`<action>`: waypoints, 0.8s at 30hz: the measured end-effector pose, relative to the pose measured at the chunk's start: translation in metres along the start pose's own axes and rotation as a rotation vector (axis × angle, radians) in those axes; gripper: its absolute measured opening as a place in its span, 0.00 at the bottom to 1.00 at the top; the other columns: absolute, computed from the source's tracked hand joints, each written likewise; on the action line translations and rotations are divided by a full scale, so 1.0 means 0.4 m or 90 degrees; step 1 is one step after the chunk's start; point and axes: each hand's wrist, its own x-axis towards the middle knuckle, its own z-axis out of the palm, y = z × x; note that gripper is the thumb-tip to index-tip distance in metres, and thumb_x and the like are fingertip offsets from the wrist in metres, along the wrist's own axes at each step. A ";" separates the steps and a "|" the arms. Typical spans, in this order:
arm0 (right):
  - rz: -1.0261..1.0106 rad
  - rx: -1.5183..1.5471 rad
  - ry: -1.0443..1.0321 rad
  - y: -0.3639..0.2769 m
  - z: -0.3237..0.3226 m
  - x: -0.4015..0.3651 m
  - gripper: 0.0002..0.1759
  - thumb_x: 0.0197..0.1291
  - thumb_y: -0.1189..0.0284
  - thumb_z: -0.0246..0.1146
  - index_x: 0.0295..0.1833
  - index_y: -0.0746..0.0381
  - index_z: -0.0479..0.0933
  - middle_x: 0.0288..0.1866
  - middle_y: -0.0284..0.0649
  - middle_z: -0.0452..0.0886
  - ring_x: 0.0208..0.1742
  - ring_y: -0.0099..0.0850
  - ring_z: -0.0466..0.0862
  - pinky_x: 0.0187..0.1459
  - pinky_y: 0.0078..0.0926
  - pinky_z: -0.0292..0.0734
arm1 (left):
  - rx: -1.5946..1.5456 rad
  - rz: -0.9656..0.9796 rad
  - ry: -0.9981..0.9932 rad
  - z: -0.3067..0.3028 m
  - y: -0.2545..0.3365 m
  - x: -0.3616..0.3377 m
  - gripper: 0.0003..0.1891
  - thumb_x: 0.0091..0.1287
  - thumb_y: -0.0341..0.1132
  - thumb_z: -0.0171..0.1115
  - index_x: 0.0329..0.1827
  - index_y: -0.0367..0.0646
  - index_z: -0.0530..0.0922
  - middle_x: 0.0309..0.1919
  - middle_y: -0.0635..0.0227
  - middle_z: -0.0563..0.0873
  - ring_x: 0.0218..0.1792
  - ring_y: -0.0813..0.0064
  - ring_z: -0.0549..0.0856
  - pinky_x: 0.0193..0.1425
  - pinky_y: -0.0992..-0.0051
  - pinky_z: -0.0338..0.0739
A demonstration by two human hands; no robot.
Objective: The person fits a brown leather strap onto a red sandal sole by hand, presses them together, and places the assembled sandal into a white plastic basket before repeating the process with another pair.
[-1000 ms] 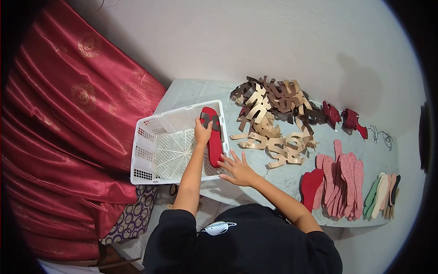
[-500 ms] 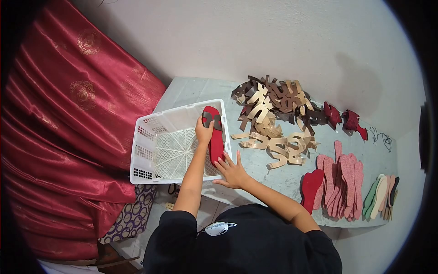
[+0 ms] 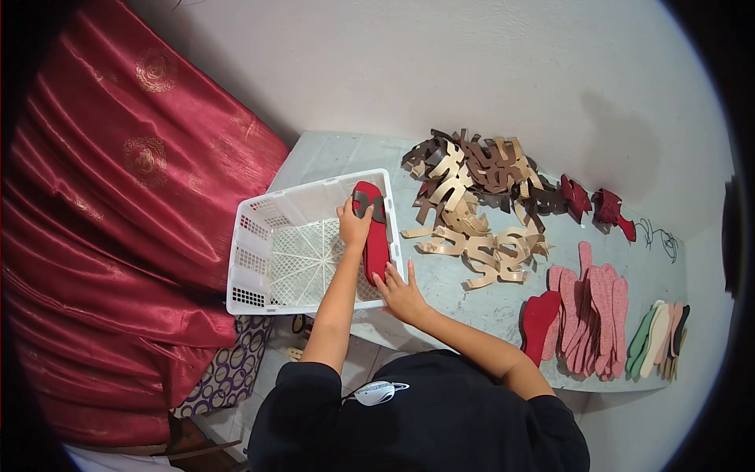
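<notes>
A red sandal sole (image 3: pixel 377 252) with a dark brown strap (image 3: pixel 362 203) across its front leans along the right side inside a white plastic basket (image 3: pixel 233 271). My left hand (image 3: pixel 355 228) is closed around the strapped front part, thumb lying on the strap. At the heel end, my right hand (image 3: pixel 403 297) has its fingers spread, fingertips at the sole's edge and the palm over the basket's near right corner. Open lattice shows across the basket's floor to the left of the sandal.
Brown and beige cut straps (image 3: pixel 487 169) lie piled at the back of the grey table (image 3: pixel 330 153). Pink soles (image 3: pixel 602 315), a red sole (image 3: pixel 540 322) and green and cream ones (image 3: pixel 651 338) line the right. Dark red straps (image 3: pixel 609 208) and a cord (image 3: pixel 664 244) sit behind; a red curtain (image 3: pixel 141 236) hangs left.
The right hand has shifted slightly, its thumb now tucked toward the basket rim instead of stretched out. The left hand keeps its grip on the sandal, whose angle is slightly changed.
</notes>
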 end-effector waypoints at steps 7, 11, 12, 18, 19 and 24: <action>-0.003 -0.063 0.050 -0.003 0.028 -0.003 0.34 0.48 0.68 0.59 0.63 0.63 0.61 0.57 0.52 0.70 0.69 0.46 0.58 0.60 0.73 0.36 | 0.052 -0.031 -0.039 -0.025 0.000 -0.018 0.35 0.50 0.55 0.63 0.63 0.57 0.66 0.47 0.63 0.66 0.43 0.62 0.78 0.43 0.60 0.75; -0.009 -0.067 0.076 0.002 0.038 -0.004 0.34 0.48 0.68 0.59 0.63 0.63 0.62 0.57 0.52 0.70 0.69 0.46 0.57 0.60 0.73 0.37 | 0.041 -0.030 -0.046 0.009 -0.037 -0.005 0.38 0.54 0.58 0.60 0.68 0.60 0.59 0.51 0.60 0.64 0.45 0.56 0.75 0.47 0.59 0.73; -0.010 -0.068 0.075 0.003 0.033 -0.006 0.34 0.48 0.68 0.59 0.63 0.63 0.62 0.57 0.52 0.70 0.69 0.46 0.57 0.60 0.73 0.37 | 0.020 -0.022 -0.046 0.012 -0.040 -0.005 0.39 0.55 0.59 0.58 0.70 0.61 0.55 0.53 0.58 0.63 0.46 0.52 0.74 0.50 0.58 0.71; -0.014 0.001 0.083 0.006 -0.006 -0.011 0.26 0.54 0.70 0.52 0.61 0.62 0.65 0.57 0.53 0.70 0.71 0.48 0.53 0.59 0.74 0.37 | 0.028 -0.030 -0.119 0.005 -0.073 0.012 0.44 0.59 0.64 0.50 0.72 0.57 0.42 0.62 0.53 0.57 0.57 0.43 0.62 0.61 0.52 0.58; -0.008 -0.005 0.071 0.006 -0.007 -0.013 0.28 0.53 0.68 0.54 0.61 0.60 0.64 0.59 0.52 0.67 0.71 0.49 0.51 0.59 0.74 0.36 | 0.029 -0.030 -0.120 0.000 -0.078 0.010 0.44 0.59 0.64 0.50 0.72 0.57 0.42 0.62 0.53 0.57 0.57 0.43 0.62 0.61 0.52 0.58; 0.016 0.051 -0.005 0.033 -0.048 -0.051 0.35 0.51 0.57 0.60 0.65 0.53 0.62 0.67 0.51 0.56 0.72 0.51 0.46 0.59 0.75 0.34 | 0.026 0.081 -0.056 -0.042 -0.035 -0.038 0.40 0.62 0.59 0.49 0.72 0.52 0.45 0.64 0.53 0.54 0.61 0.47 0.58 0.62 0.49 0.53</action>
